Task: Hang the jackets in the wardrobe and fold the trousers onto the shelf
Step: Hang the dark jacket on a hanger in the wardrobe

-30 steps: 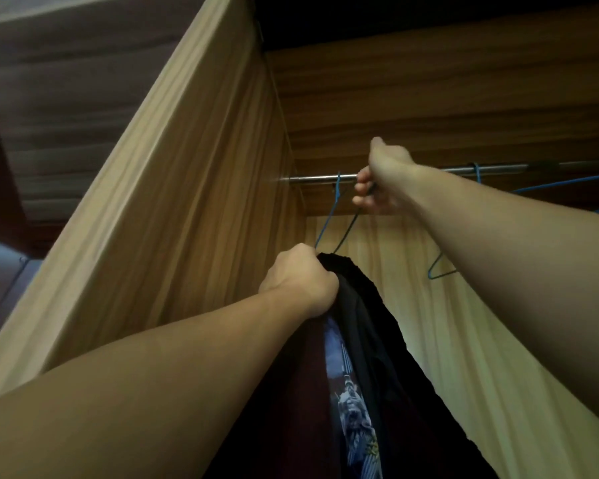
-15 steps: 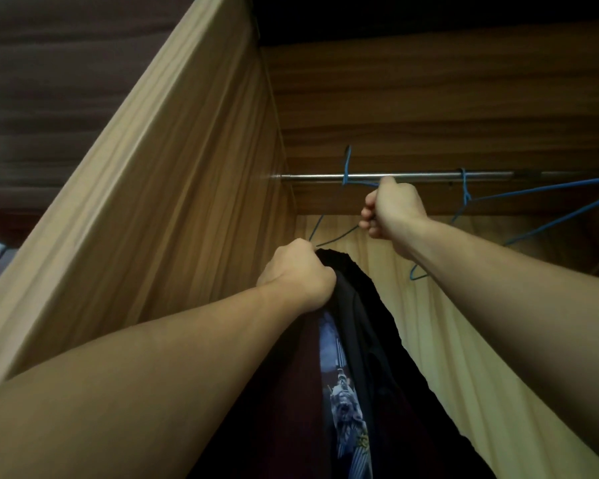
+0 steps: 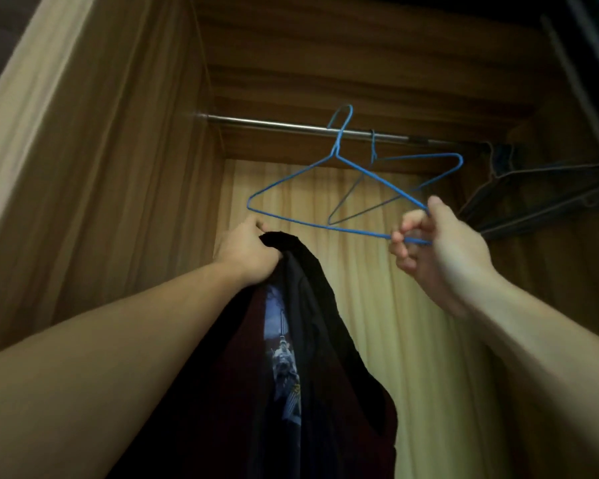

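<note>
My left hand [image 3: 248, 252] grips the top of a black garment [image 3: 301, 340] with a pale printed picture, which hangs down between my arms. My right hand [image 3: 436, 247] pinches the right corner of a blue wire hanger [image 3: 298, 174]. That hanger's hook stands in front of the metal rail [image 3: 274, 123] of the wardrobe; whether it rests on the rail I cannot tell. The hanger's left tip is just above my left hand.
A second blue wire hanger [image 3: 426, 157] hangs on the rail behind the first. Several dark hangers [image 3: 540, 198] crowd the rail's right end. The wardrobe's wooden side wall [image 3: 125, 174] rises at the left, its pale back panel [image 3: 388, 292] behind the garment.
My right hand has shifted from the hanger's neck near the rail down and right to its right corner, so the whole blue hanger now shows. The view has swung right. My left hand keeps its grip.
</note>
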### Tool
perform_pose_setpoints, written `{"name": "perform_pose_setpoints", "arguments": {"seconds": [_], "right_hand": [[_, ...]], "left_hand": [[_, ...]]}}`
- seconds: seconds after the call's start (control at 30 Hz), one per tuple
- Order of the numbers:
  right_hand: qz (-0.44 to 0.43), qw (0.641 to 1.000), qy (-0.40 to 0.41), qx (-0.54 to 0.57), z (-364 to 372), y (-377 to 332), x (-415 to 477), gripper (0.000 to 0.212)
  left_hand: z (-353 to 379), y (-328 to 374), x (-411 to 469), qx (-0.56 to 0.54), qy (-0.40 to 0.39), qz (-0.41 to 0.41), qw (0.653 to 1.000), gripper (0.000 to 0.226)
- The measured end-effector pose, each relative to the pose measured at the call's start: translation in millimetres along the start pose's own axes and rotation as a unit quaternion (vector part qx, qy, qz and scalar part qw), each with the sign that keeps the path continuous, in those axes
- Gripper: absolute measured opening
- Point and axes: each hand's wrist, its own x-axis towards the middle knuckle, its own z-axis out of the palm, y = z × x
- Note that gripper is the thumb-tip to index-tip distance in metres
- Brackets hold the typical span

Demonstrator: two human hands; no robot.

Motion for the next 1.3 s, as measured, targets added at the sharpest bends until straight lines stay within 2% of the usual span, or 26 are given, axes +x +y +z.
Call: {"name": "perform_pose_setpoints", "arguments": {"seconds": [0.1, 0.17, 0.27, 0.33, 0.5, 0.57, 0.6, 0.63, 0.67, 0.73, 0.77, 0.9, 0.97, 1.03, 1.1, 1.17, 1.2, 1.23, 1.3], "right_hand": [[0.064, 0.995, 0.008, 0.071, -24, 14, -44, 0.051], [0.090, 0.990, 0.018, 0.109, -36, 17, -70, 0.050], [0.109, 0.980, 0.026, 0.164, -54, -6, -99, 0.050], [0.122, 0.974, 0.026, 0.187, -67, -32, -119, 0.050], [0.200, 0.961, 0.002, 0.191, -126, -94, -174, 0.055], [0.246, 0.964, -0.009, 0.097, -158, -118, -192, 0.045], [0.266, 0.964, -0.026, -0.008, -171, -130, -198, 0.037], [0.282, 0.948, -0.058, -0.138, -182, -141, -202, 0.030], [0.289, 0.916, -0.103, -0.258, -186, -153, -206, 0.026], [0.279, 0.855, -0.188, -0.394, -171, -176, -211, 0.025], [0.266, 0.848, -0.209, -0.409, -156, -186, -213, 0.024], [0.173, 0.876, -0.223, -0.392, -91, -220, -223, 0.016], [0.115, 0.860, -0.235, -0.438, -67, -232, -234, 0.020], [0.097, 0.834, -0.267, -0.473, -42, -236, -248, 0.028], [0.087, 0.811, -0.282, -0.504, -17, -232, -264, 0.030], [0.028, 0.787, -0.211, -0.580, -6, -224, -269, 0.039], [0.010, 0.785, -0.142, -0.603, -9, -223, -269, 0.044], [0.012, 0.804, -0.061, -0.591, -18, -225, -267, 0.045], [0.077, 0.885, 0.094, -0.449, -46, -239, -265, 0.038]], "left_hand": [[6, 11, -19, -0.059, -0.017, 0.023, 0.998, 0.052], [8, 21, -31, -0.069, -0.039, 0.068, 0.994, 0.054], [7, 46, -62, -0.083, -0.097, 0.145, 0.981, 0.041], [4, 70, -91, -0.076, -0.145, 0.170, 0.972, 0.040], [-10, 138, -164, 0.051, -0.241, 0.196, 0.949, 0.023], [-16, 163, -191, 0.076, -0.275, 0.213, 0.934, 0.020], [-19, 173, -203, 0.084, -0.284, 0.222, 0.929, 0.025], [-23, 182, -212, 0.094, -0.292, 0.229, 0.924, 0.033], [-26, 190, -220, 0.107, -0.305, 0.237, 0.916, 0.036], [-30, 206, -238, 0.145, -0.330, 0.249, 0.899, 0.030], [-30, 211, -246, 0.159, -0.340, 0.252, 0.892, 0.027], [-31, 215, -278, 0.162, -0.349, 0.243, 0.890, 0.026], [-34, 203, -289, 0.150, -0.355, 0.241, 0.890, 0.028], [-40, 198, -303, 0.123, -0.360, 0.248, 0.891, 0.034], [-41, 196, -316, 0.082, -0.373, 0.262, 0.886, 0.025], [-41, 195, -328, 0.056, -0.380, 0.274, 0.882, 0.021], [-41, 193, -334, 0.046, -0.378, 0.281, 0.881, 0.024], [-42, 192, -340, 0.029, -0.373, 0.289, 0.881, 0.028], [-44, 192, -350, -0.024, -0.344, 0.305, 0.887, 0.034]]}}
